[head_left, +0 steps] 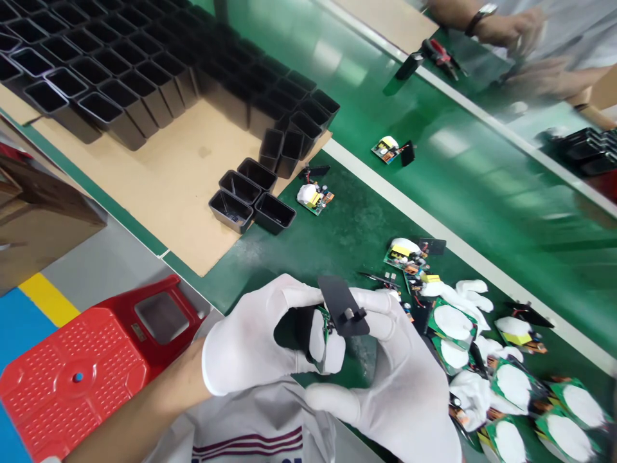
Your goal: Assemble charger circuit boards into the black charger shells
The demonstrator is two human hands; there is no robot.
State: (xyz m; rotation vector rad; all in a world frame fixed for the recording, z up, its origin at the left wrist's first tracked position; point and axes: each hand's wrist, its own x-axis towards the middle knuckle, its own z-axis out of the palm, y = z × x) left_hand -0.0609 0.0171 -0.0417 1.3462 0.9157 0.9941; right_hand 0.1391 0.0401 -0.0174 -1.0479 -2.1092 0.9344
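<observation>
Right up close, a grey top with dark stripes, and just above it the two gloved hands meet: the left hand (263, 334) is closed around a circuit board assembly (332, 354), white filler facing up, a dark casing along its side. The right hand (400, 379) comes in opposite, fingers against the edge of the black plate (337, 305) that tilts over the board, thumb down near the white filler; whether those fingers are pinching the plate, I cannot tell. Off to the left sits a red stool (106, 347); over on the right, more boards (453, 321) crowd the green bench (337, 244), loose white gloves (470, 392) among them. Further up, four open black cases (231, 209) stand together by the cardboard's (159, 173) edge, with dense rows of cases (110, 64) behind. Across the green strip (482, 167), red-handled pliers (439, 54) lie near a co-worker's blurred hands (523, 32).
</observation>
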